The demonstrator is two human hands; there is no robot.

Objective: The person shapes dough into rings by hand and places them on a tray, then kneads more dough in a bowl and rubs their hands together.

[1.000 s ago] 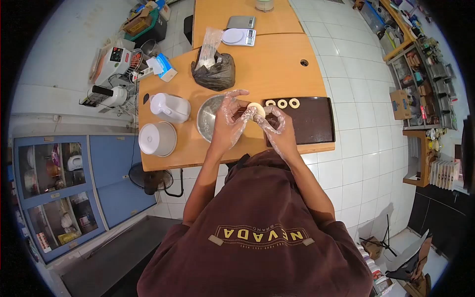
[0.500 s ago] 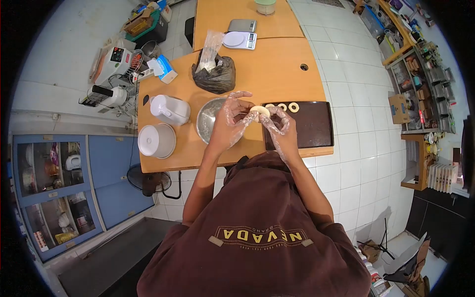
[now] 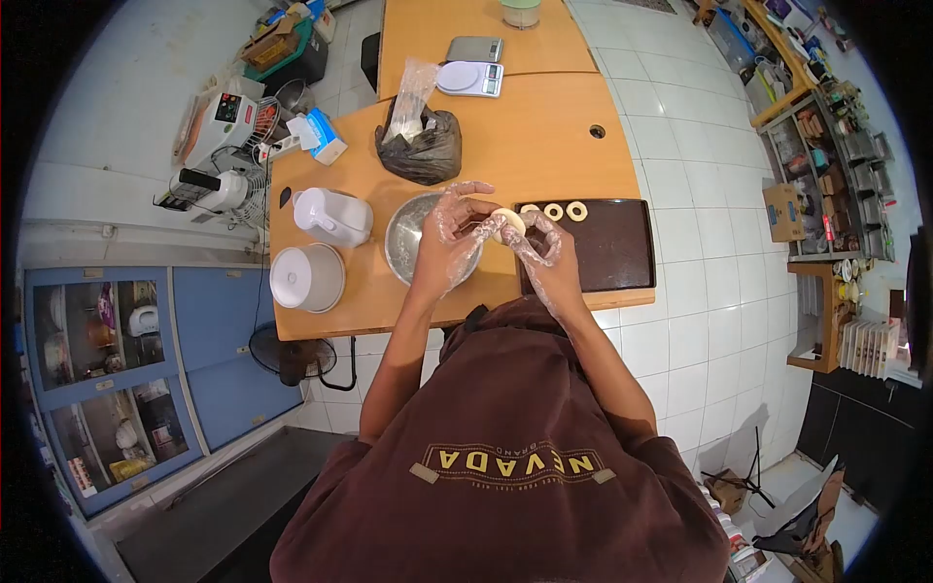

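Both hands have drawn slightly closer together around the dough piece (image 3: 506, 223) — left hand (image 3: 452, 238) and right hand (image 3: 544, 255), in clear plastic gloves, pinch it between the fingertips above the table (image 3: 544, 146). Just beyond sit the metal bowl (image 3: 408, 238) and dark tray (image 3: 612, 243) — three dough rings (image 3: 554, 210) along its far edge.

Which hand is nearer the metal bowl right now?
Left. The left hand hovers over the metal bowl, overlapping its right rim, while the right hand sits farther right, over the dark tray.
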